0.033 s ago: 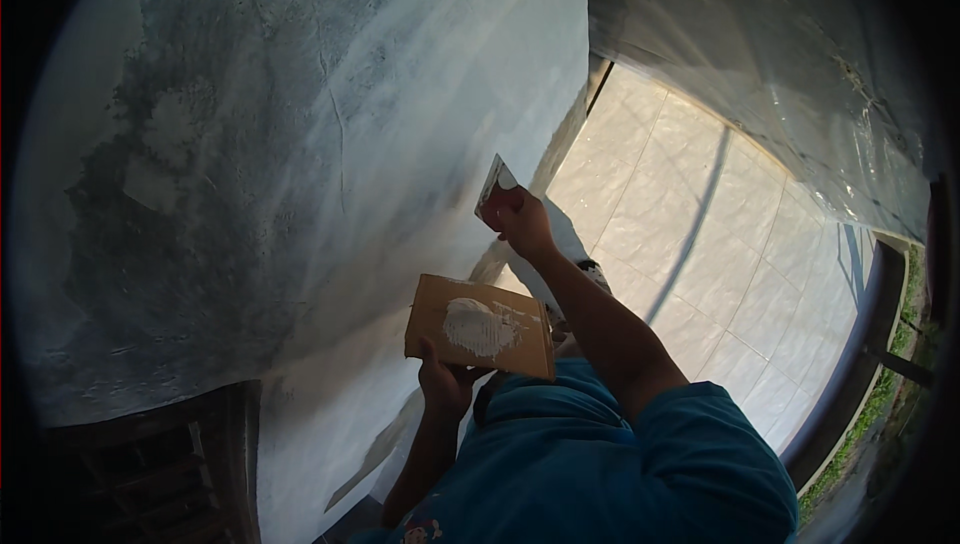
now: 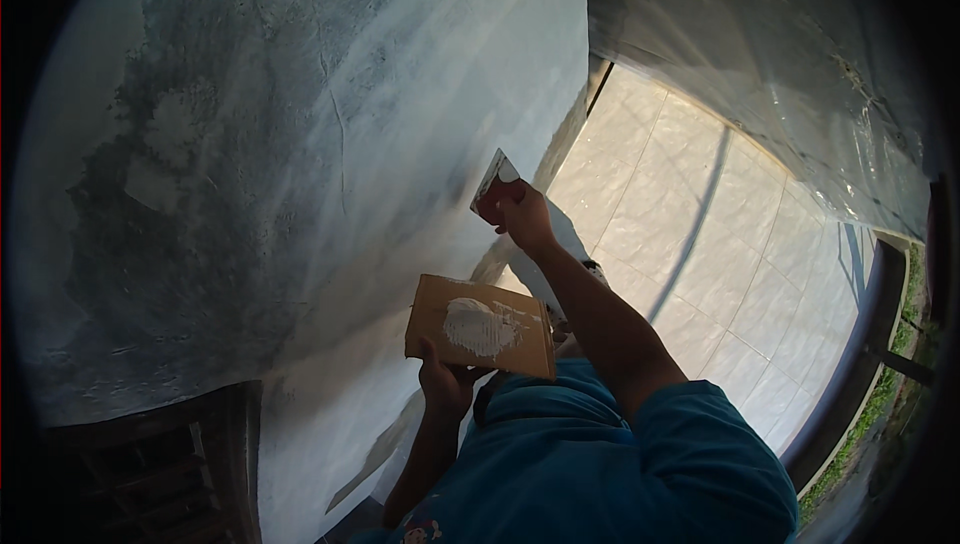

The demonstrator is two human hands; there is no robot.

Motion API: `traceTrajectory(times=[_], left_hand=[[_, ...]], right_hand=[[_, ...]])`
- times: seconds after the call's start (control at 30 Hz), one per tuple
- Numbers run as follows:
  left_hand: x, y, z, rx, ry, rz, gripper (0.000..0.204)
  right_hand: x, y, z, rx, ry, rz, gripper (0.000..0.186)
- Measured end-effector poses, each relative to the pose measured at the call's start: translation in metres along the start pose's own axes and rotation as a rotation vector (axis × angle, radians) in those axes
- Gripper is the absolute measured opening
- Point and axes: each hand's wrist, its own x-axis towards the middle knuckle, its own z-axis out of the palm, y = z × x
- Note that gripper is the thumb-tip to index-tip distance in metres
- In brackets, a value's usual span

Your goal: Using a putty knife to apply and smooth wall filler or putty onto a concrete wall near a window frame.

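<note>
My right hand [image 2: 524, 218] is closed around the red grip of a putty knife [image 2: 492, 194], whose wide flat blade points up along the wall. White paste shows on the blade near its grip. The blade lies close to the white-smeared wall [image 2: 420, 94]; whether it touches, I cannot tell. Lower down, my left hand [image 2: 443, 382] grips the edge of a brown cardboard piece [image 2: 430, 309], with the thumb on top and the other fingers underneath. A patch of white putty [image 2: 478, 328] is spread over the middle of the cardboard.
Dark grey patches mark the wall on the left. A dark wooden frame with a lattice [image 2: 150, 464] stands at lower left. Pale floor tiles [image 2: 690, 214] stretch to the right, beside plastic sheeting [image 2: 760, 54]. Beyond a dark edge [image 2: 850, 374] grows a grass strip [image 2: 850, 464].
My right hand and the putty knife have shifted slightly to the left. The cardboard and my left hand have stayed nearly still.
</note>
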Motion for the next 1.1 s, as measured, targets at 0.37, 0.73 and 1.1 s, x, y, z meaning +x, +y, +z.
traceTrajectory(times=[0.37,0.73,1.1], left_hand=[[-0.005,0.001,-0.014,-0.112,0.073,0.018,0.072],[-0.011,0.013,-0.003,-0.118,0.083,-0.049,0.073],[0.002,0.012,-0.002,-0.083,-0.004,-0.031,0.068]], right_hand=[[0.006,-0.052,0.05,-0.15,0.001,0.029,0.015],[-0.012,-0.06,0.057,0.062,-0.011,0.05,0.017],[-0.04,-0.057,-0.001,0.226,-0.163,0.167,0.02]])
